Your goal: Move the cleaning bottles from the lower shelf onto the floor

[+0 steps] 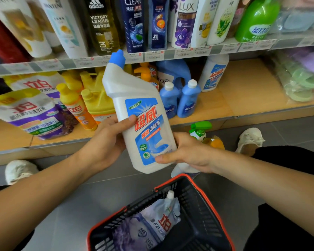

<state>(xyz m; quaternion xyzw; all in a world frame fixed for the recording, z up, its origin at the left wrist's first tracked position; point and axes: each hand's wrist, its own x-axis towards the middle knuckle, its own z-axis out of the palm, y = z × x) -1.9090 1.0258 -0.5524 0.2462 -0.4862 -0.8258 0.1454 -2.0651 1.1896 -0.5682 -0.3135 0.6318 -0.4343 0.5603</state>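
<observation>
Head view: shop aisle, grey tiled floor (116,192), wooden lower shelf (243,91) under an upper shelf (170,53) packed with shampoo. Lower shelf carries yellow detergent bottles (96,102), refill pouches (34,113), two small blue bottles (179,100), a second white bottle (215,73) at the back. Green-trigger spray bottle (199,130) standing on the floor beside the shelf edge. Black basket (203,214) with orange rim below, pouch inside. White toilet-cleaner bottle (140,116), blue cap, tilted left, held off the shelf above the floor. Left hand (105,142) wrapped round its mid-body, thumb on the label; right hand (187,153) gripping its base, fingers (163,157) closed across the lower front.
</observation>
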